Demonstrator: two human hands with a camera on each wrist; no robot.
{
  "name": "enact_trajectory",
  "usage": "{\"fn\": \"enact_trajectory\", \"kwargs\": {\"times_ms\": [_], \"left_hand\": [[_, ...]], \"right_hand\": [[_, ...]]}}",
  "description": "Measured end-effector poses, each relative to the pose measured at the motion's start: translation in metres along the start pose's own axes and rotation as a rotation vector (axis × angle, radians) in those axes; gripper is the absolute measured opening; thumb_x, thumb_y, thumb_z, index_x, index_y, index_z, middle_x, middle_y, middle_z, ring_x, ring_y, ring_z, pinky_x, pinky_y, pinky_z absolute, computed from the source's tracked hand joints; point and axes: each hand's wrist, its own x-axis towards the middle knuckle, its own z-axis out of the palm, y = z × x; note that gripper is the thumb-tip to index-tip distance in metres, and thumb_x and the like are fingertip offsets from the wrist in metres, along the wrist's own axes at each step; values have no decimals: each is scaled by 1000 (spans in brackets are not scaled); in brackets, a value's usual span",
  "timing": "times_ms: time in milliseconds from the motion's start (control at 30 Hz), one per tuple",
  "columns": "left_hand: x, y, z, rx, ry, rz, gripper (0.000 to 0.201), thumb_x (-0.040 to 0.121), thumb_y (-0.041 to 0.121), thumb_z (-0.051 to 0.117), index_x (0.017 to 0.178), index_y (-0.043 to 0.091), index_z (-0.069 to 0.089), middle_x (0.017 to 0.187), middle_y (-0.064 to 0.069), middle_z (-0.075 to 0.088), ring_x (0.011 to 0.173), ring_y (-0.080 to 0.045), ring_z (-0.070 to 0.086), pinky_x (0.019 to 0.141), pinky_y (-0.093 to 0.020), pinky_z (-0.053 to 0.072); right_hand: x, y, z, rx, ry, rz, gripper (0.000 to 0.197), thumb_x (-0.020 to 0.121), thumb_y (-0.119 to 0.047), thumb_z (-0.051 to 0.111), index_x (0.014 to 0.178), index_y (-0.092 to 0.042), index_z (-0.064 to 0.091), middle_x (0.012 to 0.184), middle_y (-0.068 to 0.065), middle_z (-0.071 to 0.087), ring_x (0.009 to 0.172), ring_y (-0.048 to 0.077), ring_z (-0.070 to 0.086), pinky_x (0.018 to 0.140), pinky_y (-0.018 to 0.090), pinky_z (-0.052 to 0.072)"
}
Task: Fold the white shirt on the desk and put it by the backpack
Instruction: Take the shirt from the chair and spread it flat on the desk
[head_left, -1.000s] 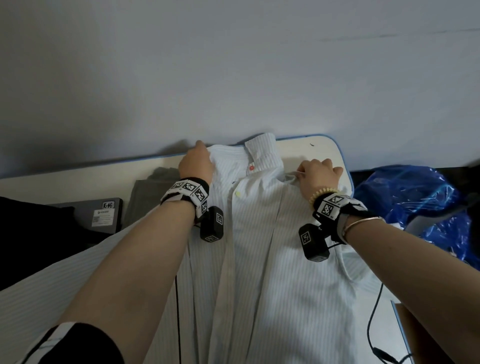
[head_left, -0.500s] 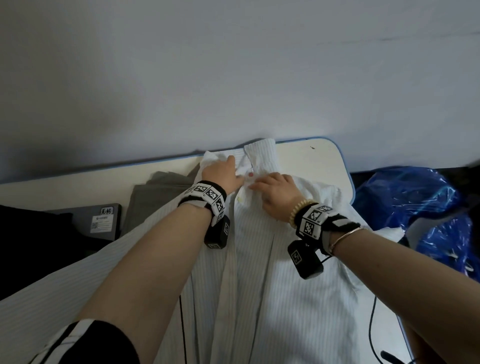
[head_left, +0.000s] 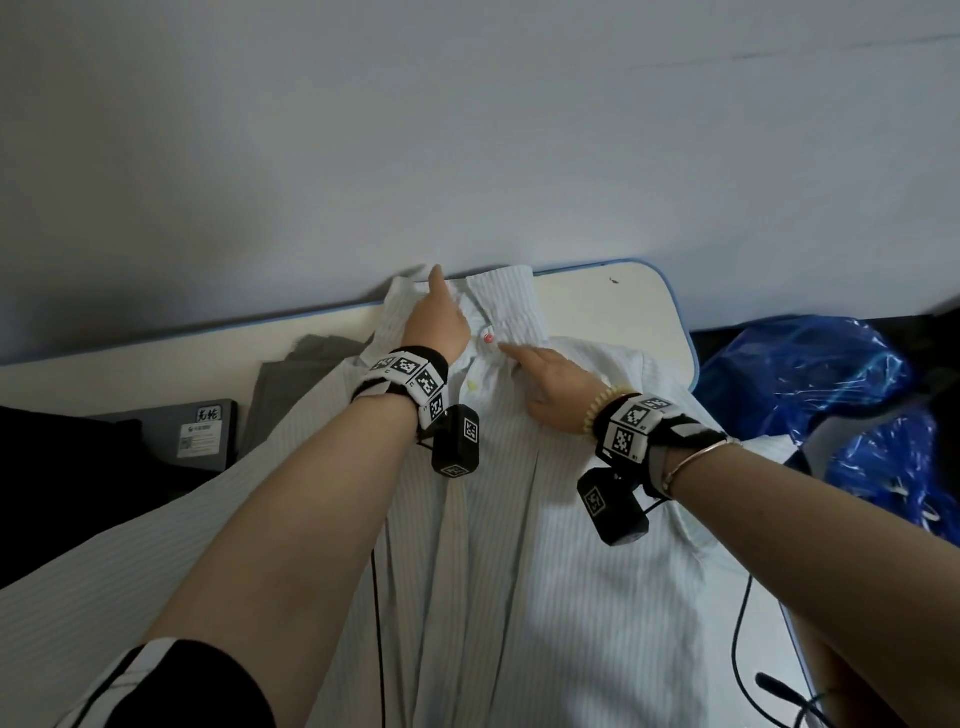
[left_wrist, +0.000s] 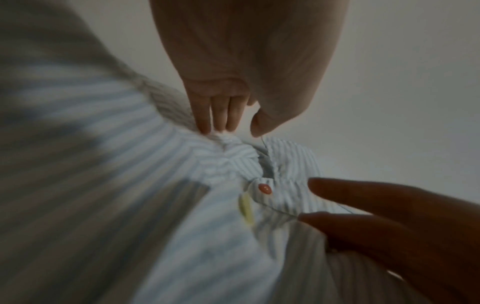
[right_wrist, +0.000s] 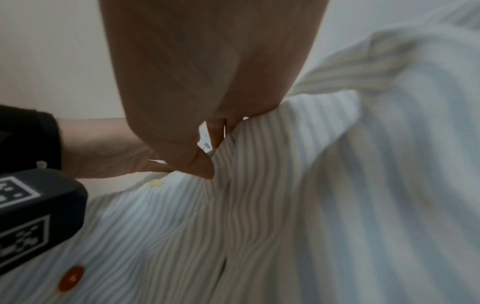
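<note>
As the white shirt (head_left: 519, 519) lies face up along the tabletop (head_left: 623, 296), its collar (head_left: 498, 296) toward the wall, a person works at the neckline with both hands. The left hand (head_left: 436, 322) reaches to the far left side of the collar, fingers extended and pressing the cloth, nothing pinched that the wrist view shows. The right hand (head_left: 556, 384) rests just below the collar's right side, forefinger pointing toward a red button (head_left: 488, 339); its fingers look straight and flat on the fabric, gripping nothing. A yellow button (head_left: 472, 385) sits lower on the placket.

The step in hand appears to be smoothing and squaring the collar before any fold; no fold shows, so the task looks to be early. The next move likely calls for laying the sleeves and sides inward over the body, with the cloth kept flat so that the loose placket does not gape.

No backpack can be identified with certainty; a black mass (head_left: 52, 467) lies at the left edge. A blue plastic bag (head_left: 831, 395) sits beyond the tabletop's right end, its contents hidden. A grey folded cloth (head_left: 291, 384) lies partly under the shirt.
</note>
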Motion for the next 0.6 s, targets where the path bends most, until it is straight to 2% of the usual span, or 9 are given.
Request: {"fn": "enact_trajectory", "kwargs": {"times_ms": [33, 67, 133, 200, 267, 333, 433, 500, 600], "left_hand": [[-5, -1, 0, -42, 4, 4, 62, 96, 8, 42, 150, 6, 12, 136, -19, 48, 121, -32, 50, 94, -34, 41], [-10, -3, 0, -68, 31, 38, 62, 96, 9, 43, 149, 6, 13, 144, -17, 41, 129, -30, 43, 102, -33, 36], [-21, -8, 0, -34, 113, 129, 51, 94, 10, 46, 142, 5, 30, 143, -16, 39, 132, -29, 38, 109, -35, 31], [-34, -14, 1, 1, 201, 153, 33, 92, 11, 48, 124, 3, 47, 126, -17, 51, 119, -31, 49, 100, -39, 40], [-50, -17, 2, -33, 211, 53, 23, 94, 20, 49, 109, 3, 52, 110, -15, 59, 102, -31, 58, 86, -40, 46], [-66, -21, 6, 21, 97, -69, 34, 94, 37, 48, 105, 5, 53, 103, -13, 63, 95, -30, 60, 81, -38, 47], [-83, -27, 15, 134, -74, -127, 52, 91, 52, 45, 108, 5, 57, 103, -11, 64, 96, -30, 60, 82, -37, 47], [-90, -27, 20, 106, -90, -131, 49, 90, 50, 46, 106, 4, 57, 102, -9, 63, 94, -29, 60, 78, -35, 44], [-99, -17, 23, 79, -22, -115, 32, 96, 31, 45, 107, 2, 56, 106, -14, 63, 99, -31, 59, 78, -35, 43]], "right_hand": [[-3, -1, 0, 5, 6, -10, 75, 80, -1, 50, 148, -13, 20, 147, 13, 37, 135, 27, 35, 112, 34, 28], [-5, -1, 0, -12, 18, -24, 76, 80, -2, 52, 148, -13, 21, 149, 13, 33, 137, 27, 32, 113, 34, 25], [-10, 0, 2, -75, 39, -47, 74, 79, -4, 54, 147, -12, 24, 152, 13, 28, 140, 28, 27, 115, 36, 20], [-17, 0, 5, -119, 63, -61, 72, 79, -4, 54, 146, -11, 28, 153, 13, 26, 140, 30, 25, 116, 36, 17], [-27, -2, 9, -138, 96, -74, 70, 78, -4, 53, 144, -12, 31, 152, 12, 27, 141, 30, 23, 118, 40, 13], [-40, -5, 13, -178, 113, -52, 69, 79, -6, 52, 144, -16, 31, 154, 8, 24, 144, 27, 17, 120, 42, 4], [-58, -7, 20, -283, 101, 9, 62, 83, -12, 52, 141, -25, 36, 157, 5, 15, 147, 24, 5, 118, 47, -7], [-69, -4, 23, -332, 89, 57, 60, 83, -14, 53, 140, -28, 37, 158, 6, 11, 147, 26, 2, 117, 51, -9], [-80, 8, 23, -345, 89, 165, 66, 84, -16, 53, 144, -29, 28, 158, 10, 7, 147, 28, 0, 116, 53, -9]]}}
